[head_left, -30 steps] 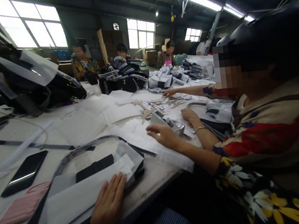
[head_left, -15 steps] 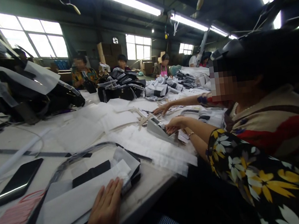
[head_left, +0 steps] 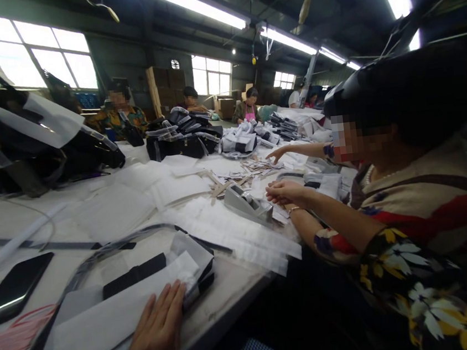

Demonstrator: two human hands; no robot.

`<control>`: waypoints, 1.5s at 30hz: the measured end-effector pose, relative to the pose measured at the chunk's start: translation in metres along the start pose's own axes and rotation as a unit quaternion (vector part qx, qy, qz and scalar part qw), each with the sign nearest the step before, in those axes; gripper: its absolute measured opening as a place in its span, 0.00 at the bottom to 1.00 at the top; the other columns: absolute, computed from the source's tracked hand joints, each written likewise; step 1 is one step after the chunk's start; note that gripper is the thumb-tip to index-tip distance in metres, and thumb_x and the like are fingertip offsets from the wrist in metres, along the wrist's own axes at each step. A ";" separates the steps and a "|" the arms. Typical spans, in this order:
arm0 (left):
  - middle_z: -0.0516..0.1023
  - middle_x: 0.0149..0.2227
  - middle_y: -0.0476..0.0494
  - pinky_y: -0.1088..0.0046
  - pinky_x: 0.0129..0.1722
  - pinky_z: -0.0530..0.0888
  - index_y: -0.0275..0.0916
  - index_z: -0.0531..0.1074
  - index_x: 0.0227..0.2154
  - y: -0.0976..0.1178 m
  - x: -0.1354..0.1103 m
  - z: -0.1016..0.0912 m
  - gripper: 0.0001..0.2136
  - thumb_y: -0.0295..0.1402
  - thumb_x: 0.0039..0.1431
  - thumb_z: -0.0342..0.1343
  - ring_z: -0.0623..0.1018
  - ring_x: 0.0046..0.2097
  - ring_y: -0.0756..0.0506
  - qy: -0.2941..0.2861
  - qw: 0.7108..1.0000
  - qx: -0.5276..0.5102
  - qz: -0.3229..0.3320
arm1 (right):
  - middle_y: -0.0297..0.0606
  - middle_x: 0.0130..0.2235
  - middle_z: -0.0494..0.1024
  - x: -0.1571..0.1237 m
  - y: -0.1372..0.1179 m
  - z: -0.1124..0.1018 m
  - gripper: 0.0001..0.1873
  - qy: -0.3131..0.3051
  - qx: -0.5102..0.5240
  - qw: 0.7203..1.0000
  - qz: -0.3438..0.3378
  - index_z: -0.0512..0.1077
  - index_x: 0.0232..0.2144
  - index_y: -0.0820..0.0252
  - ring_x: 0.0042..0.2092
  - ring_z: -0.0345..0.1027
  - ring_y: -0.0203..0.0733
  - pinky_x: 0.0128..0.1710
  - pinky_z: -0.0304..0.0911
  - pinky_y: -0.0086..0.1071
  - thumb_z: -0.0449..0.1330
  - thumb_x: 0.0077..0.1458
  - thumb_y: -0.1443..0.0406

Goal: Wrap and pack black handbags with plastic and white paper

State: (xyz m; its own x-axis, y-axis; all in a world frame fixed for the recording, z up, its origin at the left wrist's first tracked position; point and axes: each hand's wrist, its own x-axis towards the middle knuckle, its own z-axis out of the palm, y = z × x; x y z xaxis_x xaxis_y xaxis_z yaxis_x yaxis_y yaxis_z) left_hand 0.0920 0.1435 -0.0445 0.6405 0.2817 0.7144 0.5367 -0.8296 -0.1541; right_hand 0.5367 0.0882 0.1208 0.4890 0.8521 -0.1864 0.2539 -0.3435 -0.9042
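Observation:
My left hand [head_left: 160,327] lies flat with its fingers stretched out, pressing on the white paper [head_left: 118,315] folded round a black piece [head_left: 135,274] at the table's near edge. A dark strap [head_left: 119,244] wrapped in clear film arches behind this bundle. From the lower right, my right arm in a black floral sleeve reaches across. My right hand [head_left: 287,191] is closed in a pinch just right of the grey tape dispenser [head_left: 247,204], apart from it; whatever the fingertips hold is too small to make out.
A co-worker's hand [head_left: 279,153] reaches over scattered paper slips [head_left: 257,167] at the right. White sheets [head_left: 176,186] cover the middle. A black phone [head_left: 16,290] and pink cords [head_left: 15,342] lie left. Black bags [head_left: 184,141] stand behind; a large dark bag [head_left: 38,140] rises far left.
My right hand has come off the tape dispenser and moved slightly right. The co-worker's hand has drawn back to the right and up. My left hand stays on the paper; the view has shifted slightly.

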 end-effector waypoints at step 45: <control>0.75 0.58 0.41 0.56 0.60 0.69 0.33 0.70 0.57 0.015 0.013 -0.018 0.19 0.22 0.69 0.41 0.74 0.58 0.40 -0.022 0.997 -0.024 -0.068 | 0.41 0.32 0.77 -0.073 -0.051 0.143 0.12 -0.275 -0.410 0.681 -0.541 0.75 0.37 0.56 0.35 0.70 0.42 0.35 0.60 0.32 0.54 0.66 0.60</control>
State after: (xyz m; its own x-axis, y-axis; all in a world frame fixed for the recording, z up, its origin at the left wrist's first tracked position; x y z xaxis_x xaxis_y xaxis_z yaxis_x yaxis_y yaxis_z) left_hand 0.0987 0.1263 -0.0250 0.5871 0.4131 0.6961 0.5939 -0.8042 -0.0236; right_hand 0.3688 0.1000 0.1253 -0.6833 0.7234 0.0987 0.7083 0.6896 -0.1508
